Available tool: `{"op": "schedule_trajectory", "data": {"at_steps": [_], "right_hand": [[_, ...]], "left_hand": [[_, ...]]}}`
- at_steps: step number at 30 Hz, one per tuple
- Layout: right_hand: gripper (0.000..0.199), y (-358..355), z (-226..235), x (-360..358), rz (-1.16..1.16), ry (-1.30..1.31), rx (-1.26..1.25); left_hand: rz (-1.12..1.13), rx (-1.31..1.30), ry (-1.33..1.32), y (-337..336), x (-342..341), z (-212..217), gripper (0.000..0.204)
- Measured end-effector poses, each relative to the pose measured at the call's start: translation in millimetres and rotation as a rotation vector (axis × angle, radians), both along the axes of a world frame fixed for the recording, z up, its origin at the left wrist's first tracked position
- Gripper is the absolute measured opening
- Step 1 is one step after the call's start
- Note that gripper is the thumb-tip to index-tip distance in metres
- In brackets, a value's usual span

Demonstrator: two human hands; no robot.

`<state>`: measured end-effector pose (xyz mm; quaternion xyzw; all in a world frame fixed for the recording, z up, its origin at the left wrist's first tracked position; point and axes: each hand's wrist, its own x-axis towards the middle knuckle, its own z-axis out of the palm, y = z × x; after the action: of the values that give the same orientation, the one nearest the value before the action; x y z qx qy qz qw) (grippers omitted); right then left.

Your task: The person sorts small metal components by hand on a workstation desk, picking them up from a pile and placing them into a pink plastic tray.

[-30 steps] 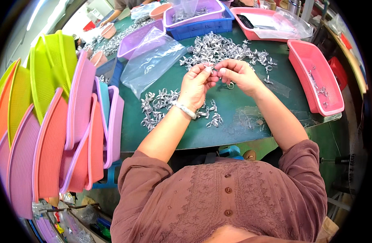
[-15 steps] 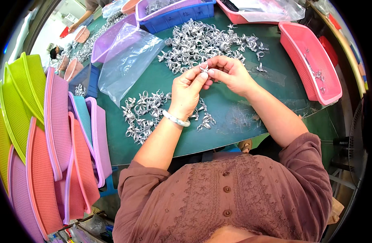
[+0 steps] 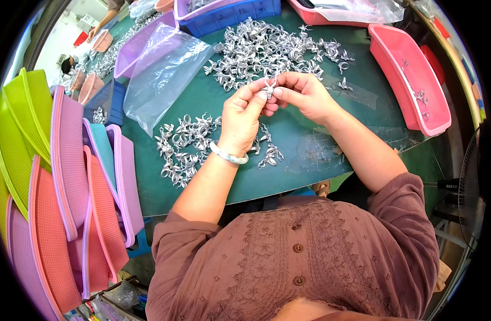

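Note:
Between my fingertips sits a small silver metal ring (image 3: 269, 90) with prongs like horns at its top. My left hand (image 3: 242, 115), with a pale bangle (image 3: 229, 154) at its wrist, pinches the ring from the left. From the right, the thumb and fingers of my right hand (image 3: 308, 99) grip it too. Just beyond my hands lies a large heap of similar silver rings (image 3: 267, 48). A smaller pile of rings (image 3: 184, 147) rests left of my left wrist, and a few loose rings (image 3: 270, 155) lie to the right of that wrist.
A pink basket (image 3: 379, 80) with a few rings stands at the right. Clear plastic bag (image 3: 168, 75) and purple basket (image 3: 129, 56) are at the back left, near a blue crate (image 3: 229, 21). Stacked colored baskets (image 3: 69, 160) crowd the left edge of the green table (image 3: 309, 139).
The ring between my fingers has turned, and its horned top now points up and shows more plainly. Both hands stay in nearly the same place; the view has shifted slightly.

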<state>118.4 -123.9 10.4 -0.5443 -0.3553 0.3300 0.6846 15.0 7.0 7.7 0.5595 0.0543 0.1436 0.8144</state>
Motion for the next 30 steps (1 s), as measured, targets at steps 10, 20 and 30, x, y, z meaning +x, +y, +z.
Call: {"op": "schedule_trajectory", "data": {"at_steps": [10,20,30], "right_hand": [[0.018,0.4,-1.8,0.1,0.000,0.047,0.035],[0.017,0.5,-2.8,1.6,-0.026,0.058,0.054],[0.015,0.0,-1.5,1.2,-0.022,0.051,0.067]], "left_hand": [[0.002,-0.035,0.007,-1.9,-0.5,3.3,0.022],[-0.010,-0.091,0.044,-0.6,-1.4,3.4,0.025],[-0.035,-0.128,0.066,0.7,-1.3,1.1,0.023]]}}
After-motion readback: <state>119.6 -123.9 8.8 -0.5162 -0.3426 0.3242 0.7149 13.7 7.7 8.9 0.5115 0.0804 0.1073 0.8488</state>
